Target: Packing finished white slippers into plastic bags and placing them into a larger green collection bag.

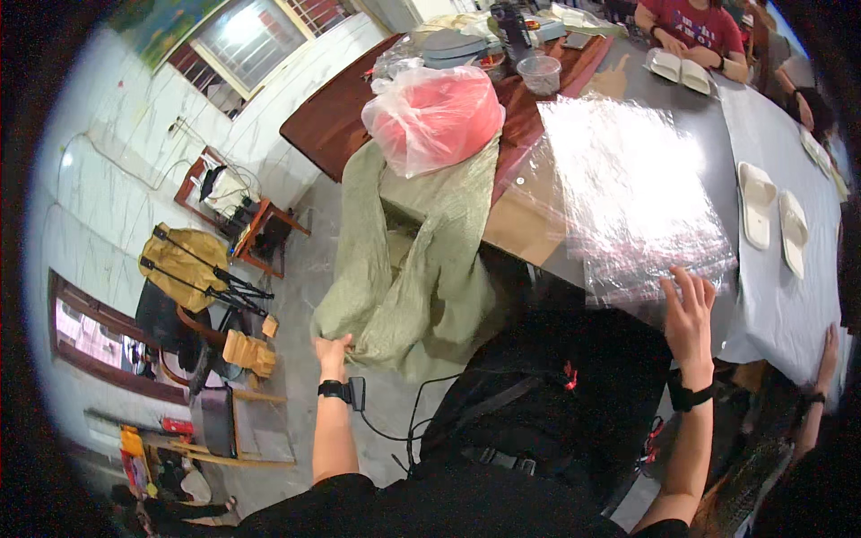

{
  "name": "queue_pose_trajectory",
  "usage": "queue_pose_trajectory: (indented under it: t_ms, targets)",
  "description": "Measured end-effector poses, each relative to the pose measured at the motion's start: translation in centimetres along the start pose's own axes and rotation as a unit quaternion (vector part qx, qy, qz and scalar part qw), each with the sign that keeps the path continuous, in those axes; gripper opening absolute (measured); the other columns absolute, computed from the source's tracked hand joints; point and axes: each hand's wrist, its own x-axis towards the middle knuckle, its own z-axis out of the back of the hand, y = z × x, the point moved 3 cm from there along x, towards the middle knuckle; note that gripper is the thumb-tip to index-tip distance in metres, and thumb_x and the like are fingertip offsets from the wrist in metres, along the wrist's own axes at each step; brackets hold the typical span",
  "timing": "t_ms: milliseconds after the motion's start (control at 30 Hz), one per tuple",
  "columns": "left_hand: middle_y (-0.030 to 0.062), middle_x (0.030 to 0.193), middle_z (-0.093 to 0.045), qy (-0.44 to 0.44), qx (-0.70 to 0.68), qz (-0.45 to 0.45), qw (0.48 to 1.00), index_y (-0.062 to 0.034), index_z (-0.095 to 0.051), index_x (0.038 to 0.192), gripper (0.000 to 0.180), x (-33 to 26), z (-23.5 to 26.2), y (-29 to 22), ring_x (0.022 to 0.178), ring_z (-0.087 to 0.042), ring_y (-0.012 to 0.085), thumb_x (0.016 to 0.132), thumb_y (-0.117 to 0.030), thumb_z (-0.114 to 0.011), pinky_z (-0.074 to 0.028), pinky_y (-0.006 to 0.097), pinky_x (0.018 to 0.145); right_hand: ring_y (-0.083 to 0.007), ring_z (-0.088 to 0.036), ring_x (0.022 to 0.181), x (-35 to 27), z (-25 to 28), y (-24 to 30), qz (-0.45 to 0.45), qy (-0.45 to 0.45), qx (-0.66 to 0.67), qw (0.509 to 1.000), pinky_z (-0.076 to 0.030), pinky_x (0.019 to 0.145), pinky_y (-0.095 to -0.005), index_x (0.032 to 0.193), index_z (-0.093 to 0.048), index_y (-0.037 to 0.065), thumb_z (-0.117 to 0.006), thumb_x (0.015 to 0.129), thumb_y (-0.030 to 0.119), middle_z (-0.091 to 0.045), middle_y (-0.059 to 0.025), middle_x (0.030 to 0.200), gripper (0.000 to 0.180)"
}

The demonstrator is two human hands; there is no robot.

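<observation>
A pale green woven sack [359,242] hangs open off the table's left side. My left hand [332,351] is closed on its lower left edge, the fingers partly hidden by the fabric. Over the table's near edge, my right hand [689,318] has its fingers apart and slightly bent. Its fingertips are at the near edge of a pile of clear plastic bags [619,193], which shine strongly under the light. I see nothing held in that hand. Behind the sack's mouth sits a translucent plastic bag [435,117] with something pinkish-red inside.
White slippers [757,206] lie on the grey-covered table at right. Across it, a person in a red shirt [695,31] handles another pair [677,70]. A plastic tub [539,75] and dark bottle [511,31] stand at the back. Chairs [215,421] line the left; a cable trails below.
</observation>
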Motion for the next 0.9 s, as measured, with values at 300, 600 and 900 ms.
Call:
queue_pose_trajectory:
  t_ms: [300,600,900]
  targets:
    - [0.0408,0.161,0.015,-0.135,0.390,-0.169,0.895,0.0207,0.003,0.153,0.126,6.3,-0.4,2.7,0.154,0.002,0.0523,0.071,-0.005,-0.090,-0.019,0.047,0.127,-0.0345,-0.064,0.104,1.4,1.7,5.3,0.045,0.103,0.197,0.974,-0.051,0.089,-0.0447,0.117,-0.068,0.001,-0.062,0.076,-0.005,-0.062,-0.0164,0.131,0.042]
    - [0.0496,0.158,-0.007,-0.041,0.597,0.053,0.800,0.0211,-0.049,0.138,0.093,14.0,-3.1,4.9,0.153,-0.006,0.0568,0.086,-0.052,-0.073,0.003,0.073,0.118,-0.0361,-0.048,0.131,-3.6,-2.2,15.4,0.028,0.347,0.322,0.880,-0.042,0.107,-0.0501,0.134,-0.063,0.010,-0.080,0.083,0.023,-0.050,-0.0142,0.149,0.055]
    - [0.0376,0.155,-0.031,-0.064,0.428,-0.232,0.871,-0.0112,-0.026,0.160,0.090,5.2,-11.2,-4.5,0.110,-0.066,0.0502,0.086,-0.013,-0.077,-0.056,0.048,0.092,-0.0326,-0.067,0.100,-5.8,-2.9,14.0,0.079,0.492,0.184,0.847,-0.054,0.086,-0.0420,0.077,-0.070,0.007,-0.064,0.081,0.007,-0.068,-0.0134,0.103,0.007]
